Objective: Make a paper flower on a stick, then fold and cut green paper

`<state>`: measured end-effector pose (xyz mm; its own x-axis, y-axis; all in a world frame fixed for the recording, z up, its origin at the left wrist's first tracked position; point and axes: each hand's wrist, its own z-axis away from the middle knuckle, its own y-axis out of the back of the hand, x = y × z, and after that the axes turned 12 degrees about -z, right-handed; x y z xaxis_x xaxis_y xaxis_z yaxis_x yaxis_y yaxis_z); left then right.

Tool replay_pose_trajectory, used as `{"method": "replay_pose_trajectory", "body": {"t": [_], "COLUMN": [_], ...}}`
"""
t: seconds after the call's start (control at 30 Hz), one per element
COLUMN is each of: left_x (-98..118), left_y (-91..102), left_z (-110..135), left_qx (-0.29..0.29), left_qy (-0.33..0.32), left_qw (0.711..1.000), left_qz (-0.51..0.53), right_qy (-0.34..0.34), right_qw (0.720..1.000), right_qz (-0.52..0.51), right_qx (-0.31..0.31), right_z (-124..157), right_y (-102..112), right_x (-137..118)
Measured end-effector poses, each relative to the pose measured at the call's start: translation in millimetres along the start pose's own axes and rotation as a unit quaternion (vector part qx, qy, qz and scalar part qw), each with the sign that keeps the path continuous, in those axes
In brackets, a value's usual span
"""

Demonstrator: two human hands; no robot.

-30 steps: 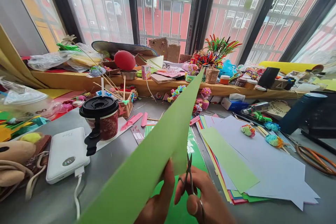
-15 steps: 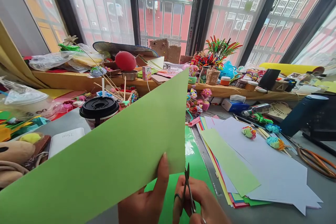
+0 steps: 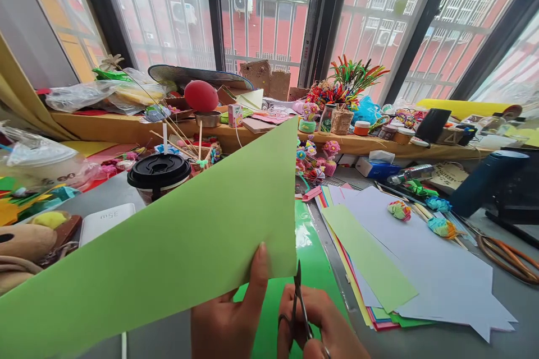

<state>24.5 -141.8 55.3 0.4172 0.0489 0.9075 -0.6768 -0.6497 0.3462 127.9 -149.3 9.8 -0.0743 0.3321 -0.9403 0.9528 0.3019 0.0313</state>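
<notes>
A large sheet of light green paper (image 3: 202, 230) slants up across the middle of the view. My left hand (image 3: 231, 320) grips it by the lower edge, thumb on the near face, the other fingers mostly hidden behind. In my right hand (image 3: 324, 320) is a pair of scissors (image 3: 299, 297), fingers through the handles and blades pointing up. The blade tips are at the paper's lower right corner; I cannot tell whether they touch it. Beneath both hands lies a glossy green mat (image 3: 309, 252).
To the right, a light green strip (image 3: 370, 258) lies on white sheets (image 3: 442, 269) and coloured paper, near crumpled paper flowers (image 3: 399, 211). A black-lidded cup (image 3: 159, 171) and a white power bank (image 3: 105, 221) stand left. Craft items crowd the window ledge (image 3: 269, 137).
The green paper has shifted slightly left and its top corner is a little lower. The scissor blades now look closer together. My left hand has barely moved.
</notes>
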Motion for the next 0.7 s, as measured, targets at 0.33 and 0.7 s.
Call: {"method": "replay_pose_trajectory", "body": {"t": [0.33, 0.7], "left_x": [-0.1, -1.0], "left_y": [-0.9, -3.5], "left_z": [-0.7, 0.8], "left_qx": [-0.007, -0.007], "left_qy": [-0.010, -0.007], "left_qw": [1.000, 1.000], "left_qz": [-0.002, 0.028], "right_qy": [-0.046, -0.038], "right_qw": [0.999, 0.999], "right_qz": [-0.007, -0.021], "right_qx": [-0.008, -0.018], "right_z": [1.7, -4.0], "right_y": [1.5, 2.3], "right_x": [-8.8, -5.0]}}
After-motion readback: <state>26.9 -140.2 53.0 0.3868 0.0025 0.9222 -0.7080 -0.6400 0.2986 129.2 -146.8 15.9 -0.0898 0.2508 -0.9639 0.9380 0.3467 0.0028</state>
